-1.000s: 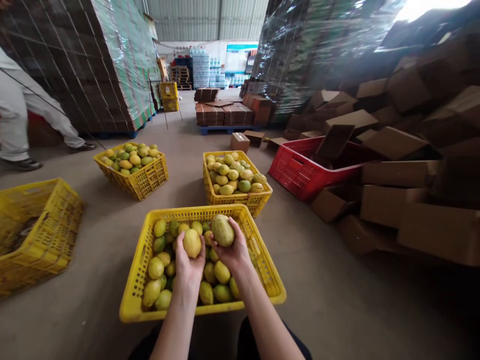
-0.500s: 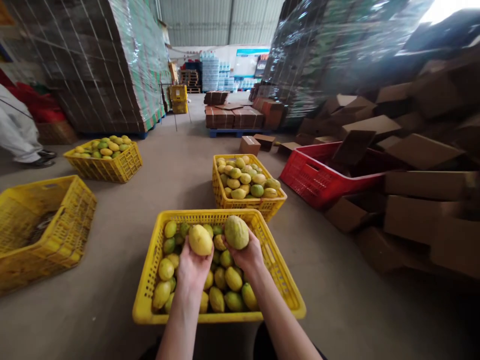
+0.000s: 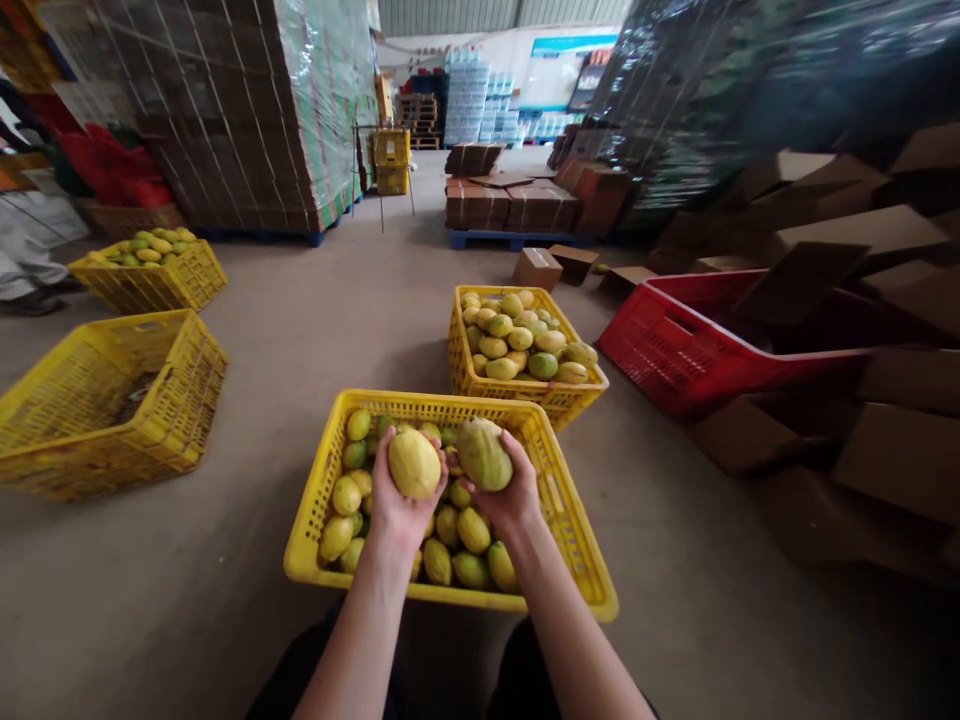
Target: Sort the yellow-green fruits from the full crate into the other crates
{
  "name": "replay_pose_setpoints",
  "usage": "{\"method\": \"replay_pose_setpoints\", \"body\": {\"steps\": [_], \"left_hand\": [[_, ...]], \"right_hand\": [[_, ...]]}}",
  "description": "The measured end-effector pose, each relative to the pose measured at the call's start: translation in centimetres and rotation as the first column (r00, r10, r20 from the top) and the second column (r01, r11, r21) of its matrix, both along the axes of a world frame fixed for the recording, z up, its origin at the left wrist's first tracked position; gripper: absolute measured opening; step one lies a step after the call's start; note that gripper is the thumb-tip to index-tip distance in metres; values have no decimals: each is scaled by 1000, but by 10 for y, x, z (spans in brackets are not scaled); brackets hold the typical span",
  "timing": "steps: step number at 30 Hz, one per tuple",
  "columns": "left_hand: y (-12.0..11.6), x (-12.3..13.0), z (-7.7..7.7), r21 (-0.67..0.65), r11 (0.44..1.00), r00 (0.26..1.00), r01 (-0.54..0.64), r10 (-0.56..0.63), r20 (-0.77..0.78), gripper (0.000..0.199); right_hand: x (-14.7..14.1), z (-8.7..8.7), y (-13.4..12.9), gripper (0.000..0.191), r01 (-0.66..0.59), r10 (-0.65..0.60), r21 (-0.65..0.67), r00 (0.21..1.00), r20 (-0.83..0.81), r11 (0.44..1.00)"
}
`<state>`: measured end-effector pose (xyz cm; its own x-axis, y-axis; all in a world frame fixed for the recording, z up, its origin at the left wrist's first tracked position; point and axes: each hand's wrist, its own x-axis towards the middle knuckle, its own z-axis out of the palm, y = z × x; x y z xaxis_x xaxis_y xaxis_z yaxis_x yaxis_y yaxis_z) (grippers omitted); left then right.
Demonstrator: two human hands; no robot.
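My left hand (image 3: 396,510) is wrapped round a smooth yellow fruit (image 3: 414,464). In my right hand (image 3: 517,496) is a greener, ridged fruit (image 3: 485,454), tilted towards the left. Both hands are side by side above a yellow crate (image 3: 300,540) of yellow-green fruit (image 3: 472,530), which sits on the floor in front of me. Parts of the crate's contents are hidden under my hands and forearms.
Behind the near crate stands another yellow crate (image 3: 551,397) heaped with fruit. A red crate (image 3: 667,350) and cardboard boxes are at right. At left are a yellow crate (image 3: 176,400) and a fruit-filled one (image 3: 199,280). Wrapped stacks stand behind.
The view has turned slightly left and down. The fruit in my right hand has been turned so that it tilts and shows its ridges. Both hands still hold their fruits.
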<state>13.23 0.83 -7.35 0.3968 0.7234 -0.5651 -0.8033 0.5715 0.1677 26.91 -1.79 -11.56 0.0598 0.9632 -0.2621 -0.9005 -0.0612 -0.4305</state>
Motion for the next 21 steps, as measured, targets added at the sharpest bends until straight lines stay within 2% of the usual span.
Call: {"method": "replay_pose_setpoints", "body": {"steps": [4,7,12,14,16,18,19,21], "left_hand": [[-1,4,-1,-27,999,1000,28,-27,15,30],[-1,7,0,-45,999,1000,2,-1,17,30],[1,4,2,-50,997,998,-62,63,12,25],[2,0,4,-60,995,996,-84,84,8,24],[2,-3,6,-75,992,995,-97,97,-5,22],[3,-5,8,-90,992,996,-93,92,-17,21],[3,-6,8,-94,991,996,-90,89,-16,20],[3,-4,6,-102,991,996,-87,86,-13,18]], "right_hand": [[1,1,-2,34,-36,30,-76,996,-85,996],[1,0,-2,31,-6,-9,-148,995,-97,989],[17,2,-4,29,35,-34,-99,999,14,994],[35,1,-3,27,64,-54,-118,995,84,991],[61,-3,2,23,97,-55,-189,974,218,977],[92,-9,12,20,202,-66,-270,896,439,942],[109,-11,18,22,293,-88,-275,813,576,916],[142,-15,34,32,460,-149,-193,607,781,867]]}}
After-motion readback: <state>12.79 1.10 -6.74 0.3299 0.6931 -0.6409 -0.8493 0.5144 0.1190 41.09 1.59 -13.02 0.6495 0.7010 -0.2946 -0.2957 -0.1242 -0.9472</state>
